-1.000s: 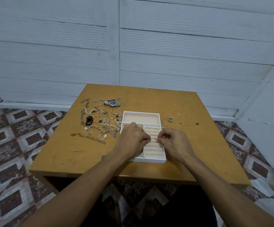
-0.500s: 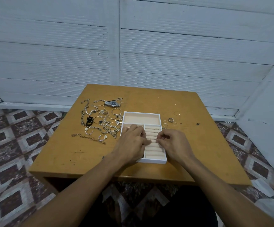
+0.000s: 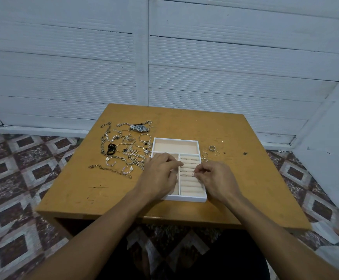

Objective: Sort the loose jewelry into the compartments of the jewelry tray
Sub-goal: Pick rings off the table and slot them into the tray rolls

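Over the past second the left hand (image 3: 160,172) has drawn slightly away from the right hand (image 3: 217,178) and now rests loosely bent on the jewelry tray (image 3: 184,198), gripping nothing. The right hand pinches a thin ring (image 3: 193,174) at its fingertips over the ring rolls, so seating looks close. Loose rings (image 3: 211,151) wait beyond the right hand, and chains (image 3: 124,156) lie outside the left.
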A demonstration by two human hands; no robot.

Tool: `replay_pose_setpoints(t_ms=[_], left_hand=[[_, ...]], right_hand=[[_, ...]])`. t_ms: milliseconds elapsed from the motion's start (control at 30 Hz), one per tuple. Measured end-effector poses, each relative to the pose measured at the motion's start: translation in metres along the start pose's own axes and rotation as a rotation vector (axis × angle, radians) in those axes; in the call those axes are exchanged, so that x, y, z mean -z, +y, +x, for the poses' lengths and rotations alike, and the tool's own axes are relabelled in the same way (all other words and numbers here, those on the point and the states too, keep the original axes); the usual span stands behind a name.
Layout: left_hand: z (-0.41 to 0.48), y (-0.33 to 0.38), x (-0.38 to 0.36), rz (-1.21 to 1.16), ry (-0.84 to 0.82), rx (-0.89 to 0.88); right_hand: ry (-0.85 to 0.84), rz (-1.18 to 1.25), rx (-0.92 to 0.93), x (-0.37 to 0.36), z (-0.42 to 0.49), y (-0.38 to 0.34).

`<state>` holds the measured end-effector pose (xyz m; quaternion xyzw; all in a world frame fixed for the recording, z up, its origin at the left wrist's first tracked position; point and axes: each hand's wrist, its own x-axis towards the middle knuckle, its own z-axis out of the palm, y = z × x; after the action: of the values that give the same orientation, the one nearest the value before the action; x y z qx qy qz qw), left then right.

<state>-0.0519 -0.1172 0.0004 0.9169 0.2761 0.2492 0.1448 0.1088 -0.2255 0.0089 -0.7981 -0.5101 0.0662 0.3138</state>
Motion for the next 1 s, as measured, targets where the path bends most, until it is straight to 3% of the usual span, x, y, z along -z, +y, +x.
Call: replay_pose_setpoints(t_ms=[133, 300, 667, 867, 1000], left_hand=[[0.000, -0.002, 0.005, -0.012, 0.016, 0.032], [0.000, -0.002, 0.007, -0.011, -0.001, 0.060], [0.008, 0.000, 0.007, -0.004, -0.015, 0.063], [0.020, 0.003, 0.003, -0.004, 0.003, 0.056], [0.046, 0.017, -0.005, 0.020, -0.058, 0.044]], right_hand=[[0.012, -0.073, 0.029, -0.002, -0.003, 0.004], [0.003, -0.285, 0.195, -0.003, -0.010, 0.009], [0.059, -0.416, 0.309, -0.005, -0.011, 0.019], [-0.051, -0.189, 0.186, -0.002, -0.008, 0.017], [0.036, 0.029, 0.019, 0.008, 0.005, 0.026]])
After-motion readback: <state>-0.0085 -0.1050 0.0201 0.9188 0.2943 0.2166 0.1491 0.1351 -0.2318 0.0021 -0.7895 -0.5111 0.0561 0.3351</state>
